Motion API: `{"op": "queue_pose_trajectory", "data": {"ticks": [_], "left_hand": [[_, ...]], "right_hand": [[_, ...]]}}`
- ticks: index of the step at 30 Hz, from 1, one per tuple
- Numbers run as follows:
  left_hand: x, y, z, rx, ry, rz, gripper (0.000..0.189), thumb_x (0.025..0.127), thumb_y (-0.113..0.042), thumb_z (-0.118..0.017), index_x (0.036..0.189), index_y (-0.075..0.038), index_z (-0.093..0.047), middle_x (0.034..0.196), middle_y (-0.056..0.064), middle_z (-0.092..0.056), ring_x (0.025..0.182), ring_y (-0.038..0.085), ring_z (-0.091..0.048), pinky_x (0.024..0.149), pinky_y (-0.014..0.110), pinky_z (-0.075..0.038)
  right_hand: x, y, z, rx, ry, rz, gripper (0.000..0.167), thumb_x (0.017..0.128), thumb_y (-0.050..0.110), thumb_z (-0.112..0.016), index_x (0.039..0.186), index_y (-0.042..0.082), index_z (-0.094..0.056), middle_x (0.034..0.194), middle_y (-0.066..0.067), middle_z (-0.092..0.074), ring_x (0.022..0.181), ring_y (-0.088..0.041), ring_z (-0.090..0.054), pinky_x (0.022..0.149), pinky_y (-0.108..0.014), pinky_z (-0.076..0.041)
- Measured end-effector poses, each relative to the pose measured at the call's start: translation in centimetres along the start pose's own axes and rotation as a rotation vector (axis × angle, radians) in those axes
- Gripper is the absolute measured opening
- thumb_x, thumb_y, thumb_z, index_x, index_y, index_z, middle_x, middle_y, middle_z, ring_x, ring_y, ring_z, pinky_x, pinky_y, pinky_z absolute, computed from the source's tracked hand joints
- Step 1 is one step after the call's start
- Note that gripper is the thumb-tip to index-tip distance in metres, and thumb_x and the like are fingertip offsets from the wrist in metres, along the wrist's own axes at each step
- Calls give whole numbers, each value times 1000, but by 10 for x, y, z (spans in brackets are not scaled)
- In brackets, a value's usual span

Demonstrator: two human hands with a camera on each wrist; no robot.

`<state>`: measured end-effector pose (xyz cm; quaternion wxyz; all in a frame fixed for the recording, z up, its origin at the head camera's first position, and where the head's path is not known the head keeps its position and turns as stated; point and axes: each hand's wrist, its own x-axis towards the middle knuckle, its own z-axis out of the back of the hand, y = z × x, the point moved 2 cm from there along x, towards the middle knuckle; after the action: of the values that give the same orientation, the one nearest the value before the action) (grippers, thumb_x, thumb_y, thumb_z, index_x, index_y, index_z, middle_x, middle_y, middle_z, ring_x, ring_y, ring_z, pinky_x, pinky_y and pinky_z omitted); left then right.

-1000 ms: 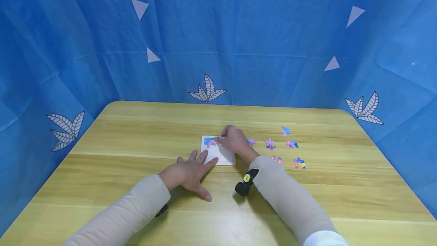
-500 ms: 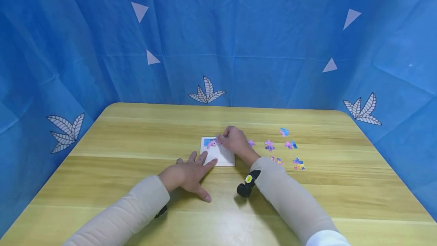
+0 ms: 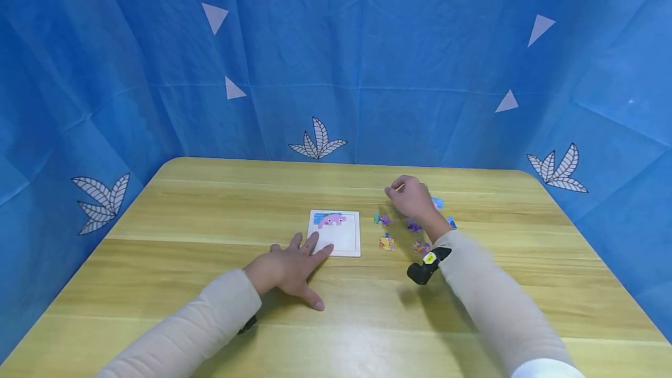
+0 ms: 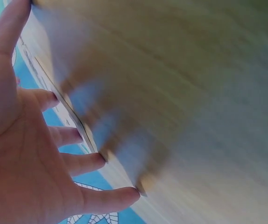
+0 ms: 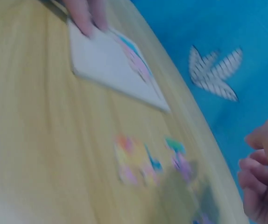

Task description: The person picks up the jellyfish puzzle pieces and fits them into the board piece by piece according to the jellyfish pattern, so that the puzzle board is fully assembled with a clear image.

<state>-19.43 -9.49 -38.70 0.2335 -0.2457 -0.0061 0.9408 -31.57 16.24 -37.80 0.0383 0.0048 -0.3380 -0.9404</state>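
A person's left hand [image 3: 287,268] lies flat on the wooden surface [image 3: 210,220], fingers straight and spread, grip released, its fingertips touching the near-left corner of a white puzzle board [image 3: 334,233]. A pink and blue patch of fitted pieces [image 3: 331,220] sits at the board's far edge. The right hand [image 3: 412,198] is well right of the board, fingers curled over loose puzzle pieces [image 3: 385,242] scattered on the surface; whether its grip holds a piece cannot be told. A blue cloth backdrop [image 3: 336,57] surrounds the surface.
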Motion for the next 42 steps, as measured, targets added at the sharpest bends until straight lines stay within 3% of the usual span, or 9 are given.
{"op": "queue_pose_trajectory", "data": {"ticks": [3,8,16,23,30,34,36,38,42], "left_hand": [[0,0,1,5,2,2,112,66,-71,-67,153,-27,-12,159,12,-4,142,43,-8,100,71,-22],[-1,-1,1,5,7,5,112,66,-70,-67,153,-26,-13,159,12,-4,142,43,-8,100,71,-23],[-1,-2,-1,-2,8,10,112,65,-70,-68,153,-26,-14,159,12,-4,142,43,-8,100,70,-22],[1,-2,-1,1,6,12,113,64,-70,-69,152,-26,-14,159,12,-4,143,42,-8,101,70,-22],[2,-2,0,-2,10,13,113,64,-69,-70,152,-26,-14,159,12,-5,142,43,-9,101,71,-21],[2,-2,0,1,10,12,113,64,-69,-69,152,-26,-14,159,12,-4,142,43,-9,100,71,-21],[1,-2,1,-1,9,14,113,64,-69,-69,152,-26,-14,159,12,-4,142,43,-8,101,71,-21],[1,-2,1,-3,10,16,113,64,-69,-70,153,-26,-14,159,12,-4,142,43,-8,101,71,-21],[1,-1,1,-1,11,17,113,65,-69,-69,152,-26,-14,159,11,-4,143,42,-8,101,70,-21]], "right_hand": [[1,-18,15,-32,-16,-14,33,94,29,-55,111,1,-59,107,-20,-65,94,-32,-62,76,-42,-49],[-1,-43,31,-78,-41,-36,36,93,26,-55,115,-3,-56,114,-23,-59,106,-38,-54,89,-48,-44],[-10,-74,43,-132,-27,-127,46,94,25,-55,125,-8,-51,121,-29,-50,113,-41,-45,95,-52,-38],[-12,-87,43,-178,16,-196,58,92,33,-56,128,-10,-47,128,-34,-44,122,-48,-33,102,-55,-29],[-11,-90,39,-177,6,-201,53,92,32,-57,125,-9,-51,124,-32,-47,113,-44,-41,98,-54,-35],[-10,-90,37,-153,4,-189,43,92,29,-59,114,-7,-57,94,-20,-62,82,-30,-59,84,-46,-42],[-9,-88,36,-138,20,-185,37,92,28,-59,108,-5,-59,74,-11,-62,64,-21,-58,77,-41,-43],[-8,-88,36,-127,38,-193,34,93,28,-58,107,-3,-58,65,-5,-59,58,-16,-55,74,-37,-42],[-7,-87,34,-113,46,-200,41,93,27,-58,117,-5,-52,81,-10,-59,66,-19,-57,72,-37,-45]]}}
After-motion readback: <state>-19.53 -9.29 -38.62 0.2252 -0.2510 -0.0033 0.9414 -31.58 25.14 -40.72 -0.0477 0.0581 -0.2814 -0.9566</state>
